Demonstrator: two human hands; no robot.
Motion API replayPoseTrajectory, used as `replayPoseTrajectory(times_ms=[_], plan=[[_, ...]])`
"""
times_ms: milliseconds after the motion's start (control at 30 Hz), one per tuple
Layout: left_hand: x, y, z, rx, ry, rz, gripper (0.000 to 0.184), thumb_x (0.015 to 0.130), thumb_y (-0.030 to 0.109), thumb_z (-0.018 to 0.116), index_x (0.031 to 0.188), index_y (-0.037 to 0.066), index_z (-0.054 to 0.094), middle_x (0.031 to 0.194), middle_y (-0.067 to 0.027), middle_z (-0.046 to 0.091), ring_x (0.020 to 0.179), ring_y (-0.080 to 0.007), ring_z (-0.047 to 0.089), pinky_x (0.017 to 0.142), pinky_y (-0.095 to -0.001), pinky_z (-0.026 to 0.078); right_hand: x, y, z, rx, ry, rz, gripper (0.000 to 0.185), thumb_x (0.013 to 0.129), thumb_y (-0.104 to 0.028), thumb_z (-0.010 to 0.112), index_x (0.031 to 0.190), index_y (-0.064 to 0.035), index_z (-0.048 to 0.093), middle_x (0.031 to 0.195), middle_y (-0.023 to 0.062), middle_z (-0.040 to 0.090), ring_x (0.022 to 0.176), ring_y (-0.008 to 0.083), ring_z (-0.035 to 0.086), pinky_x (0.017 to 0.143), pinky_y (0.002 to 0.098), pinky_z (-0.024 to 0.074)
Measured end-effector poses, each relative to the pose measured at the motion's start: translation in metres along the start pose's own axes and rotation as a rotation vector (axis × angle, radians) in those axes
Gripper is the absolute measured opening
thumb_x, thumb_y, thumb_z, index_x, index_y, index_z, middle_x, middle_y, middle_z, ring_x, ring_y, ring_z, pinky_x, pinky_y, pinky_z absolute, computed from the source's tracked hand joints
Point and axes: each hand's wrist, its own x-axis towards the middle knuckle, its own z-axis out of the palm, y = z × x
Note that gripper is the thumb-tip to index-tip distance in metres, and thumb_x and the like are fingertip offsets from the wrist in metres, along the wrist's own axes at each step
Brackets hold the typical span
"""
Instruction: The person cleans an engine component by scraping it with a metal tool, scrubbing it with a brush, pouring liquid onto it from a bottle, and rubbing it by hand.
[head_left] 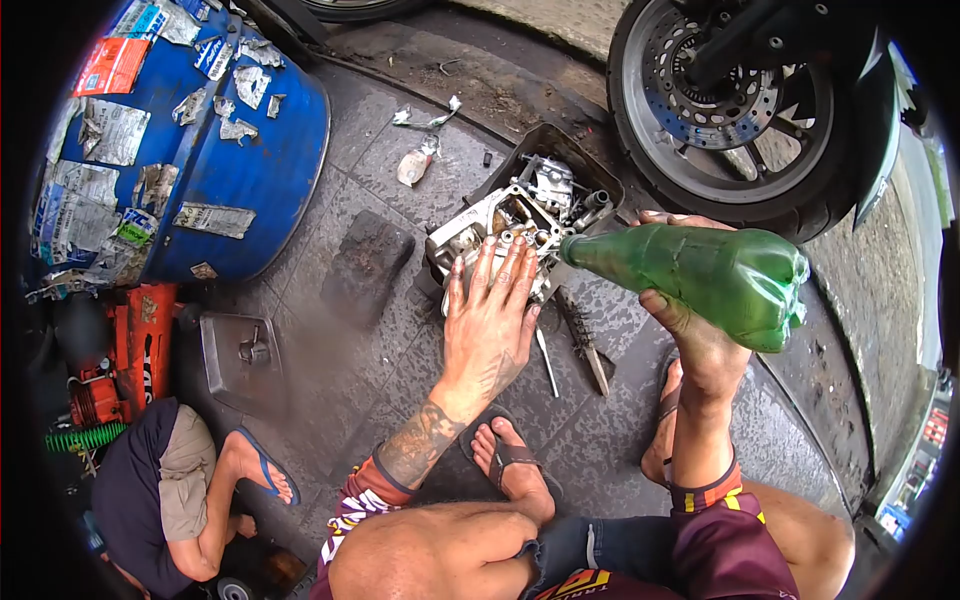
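My right hand (703, 345) grips a green plastic bottle (715, 270), tilted on its side with its neck pointing left at a metal engine part (468, 235). The fingers of my left hand (487, 325) are stretched out, resting on the engine part's near side. That part sits over a dark plastic tub (548, 138), which holds more metal parts (555, 185). Whether liquid is leaving the bottle I cannot tell. Just below the tub, a dirty bristle brush (585, 340) and a thin light-coloured tool (547, 362) lie on the tiles.
A motorcycle wheel (735, 110) stands at the upper right. A blue drum (240, 150) with torn labels is at the left, above a metal tray (240, 362). Another person (150, 490) crouches at the lower left. A crumpled plastic bag (415, 165) lies near the tub.
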Motion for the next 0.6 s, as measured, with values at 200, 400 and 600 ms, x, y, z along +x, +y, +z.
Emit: replayPoseTrajectory(times_ms=[200,400,600], plan=[[0.013,0.005,0.001,0.067,-0.012,0.055,0.064,0.093,0.021,0.059,0.153,0.014,0.038,0.160,-0.0066,0.034,0.150,-0.0293,0.025,0.122,-0.0547,0.014,0.000,0.000,-0.001,-0.057,0.038,-0.009,0.058,0.074,0.001,0.084,0.126,-0.0006,0.057,0.126,0.0156,0.063,0.117,0.0263,0.060,0.101,0.0406,0.0500],[0.014,0.006,0.003,0.091,-0.029,0.042,0.060,0.096,0.026,0.058,0.152,0.017,0.040,0.160,-0.0053,0.034,0.150,-0.0307,0.024,0.121,-0.0544,0.017,0.002,0.003,-0.002,-0.076,0.064,-0.013,0.054,0.075,0.001,0.083,0.124,0.0002,0.059,0.125,0.0153,0.063,0.115,0.0256,0.061,0.100,0.0393,0.0507],[0.016,0.005,0.005,-0.052,0.007,0.021,0.062,0.097,0.027,0.056,0.152,0.008,0.037,0.160,-0.0103,0.034,0.149,-0.0329,0.027,0.121,-0.0546,0.017,0.009,-0.001,0.002,0.010,0.085,0.007,0.053,0.077,0.000,0.083,0.125,0.0003,0.059,0.126,0.0145,0.063,0.114,0.0227,0.062,0.099,0.0369,0.0522]])
